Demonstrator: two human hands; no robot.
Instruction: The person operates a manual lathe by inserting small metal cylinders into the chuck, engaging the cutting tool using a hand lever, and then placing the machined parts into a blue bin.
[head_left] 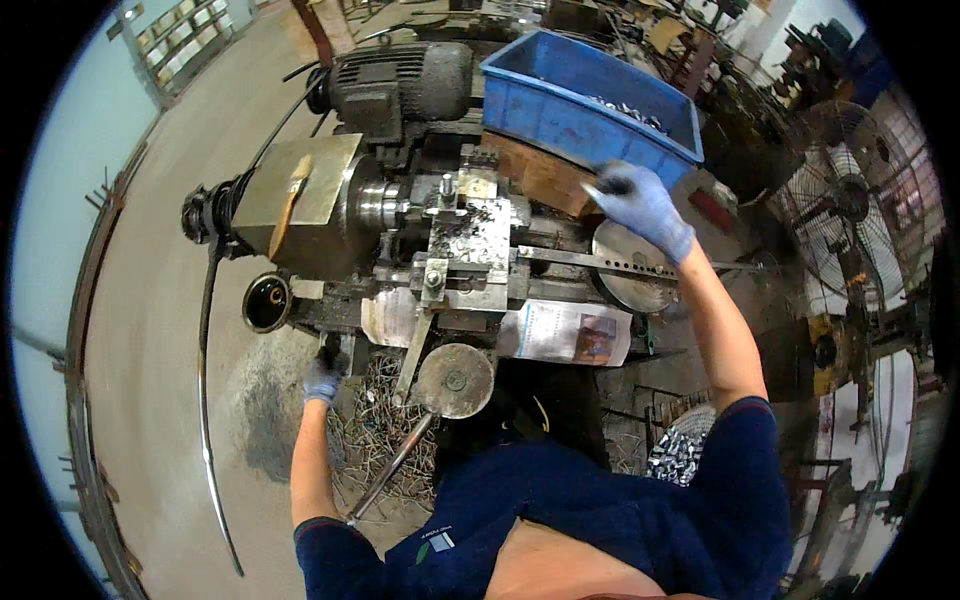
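Note:
My right hand (645,210), in a pale grey-blue glove with blackened fingers, is raised in front of the blue crate (590,120). Its fingers are closed, and a small whitish tip sticks out to the left; I cannot make out whether it is a held piece. My left hand (322,378), gloved too, is low at the left front of a small lathe. Its dark fingers blend into the machine, so their grip is hidden. Between the hands sits the tool slide (470,240), strewn with metal chips, beside the spindle chuck (375,205).
A brush (290,205) lies on the headstock cover (300,180), near an electric motor (405,85). Printed paper (565,332) and a round metal plate (625,265) lie to the right. Metal shavings (385,425) cover the floor below. A basket holds shiny parts (675,455). A fan (845,200) stands right.

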